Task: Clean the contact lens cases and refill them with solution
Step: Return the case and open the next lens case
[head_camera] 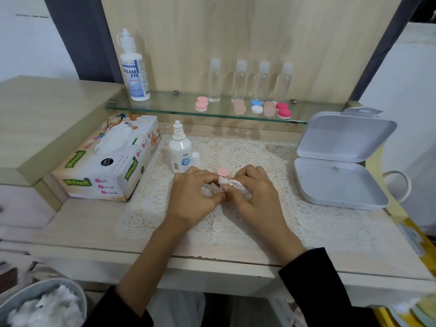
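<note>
Both left hand [195, 197] and right hand [254, 194] pinch a tissue wad [232, 182] above the lace mat [306, 208] covering the desk [82, 227].

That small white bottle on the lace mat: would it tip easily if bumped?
Probably: the small solution bottle stands tall on a narrow base, on an uneven lace mat. Its cap seems to sit beside it, so tipping might spill solution.
</note>
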The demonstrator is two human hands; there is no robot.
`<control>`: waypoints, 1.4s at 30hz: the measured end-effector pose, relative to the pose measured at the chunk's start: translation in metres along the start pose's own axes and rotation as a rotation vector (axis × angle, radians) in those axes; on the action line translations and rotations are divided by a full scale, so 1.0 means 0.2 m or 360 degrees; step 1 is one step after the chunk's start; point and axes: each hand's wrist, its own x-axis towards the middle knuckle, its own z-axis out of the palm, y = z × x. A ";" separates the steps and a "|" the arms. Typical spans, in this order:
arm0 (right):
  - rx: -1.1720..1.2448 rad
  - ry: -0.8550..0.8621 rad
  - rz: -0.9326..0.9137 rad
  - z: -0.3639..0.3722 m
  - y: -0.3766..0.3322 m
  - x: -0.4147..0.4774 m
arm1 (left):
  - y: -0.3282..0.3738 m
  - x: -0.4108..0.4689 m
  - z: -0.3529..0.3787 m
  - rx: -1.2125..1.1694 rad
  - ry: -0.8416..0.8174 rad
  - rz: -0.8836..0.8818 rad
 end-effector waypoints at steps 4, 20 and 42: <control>-0.0022 -0.0062 0.0028 0.01 0.01 0.00 | 0.00 0.00 0.00 0.0011 -0.0021 -0.0015; 0.0584 0.0324 0.0422 -0.05 0.01 0.01 | -0.05 0.01 0.03 0.0111 -0.0129 -0.0063; 0.0659 0.0315 0.0351 -0.07 -0.05 0.01 | 0.01 0.00 -0.01 -0.0177 0.0024 -0.0120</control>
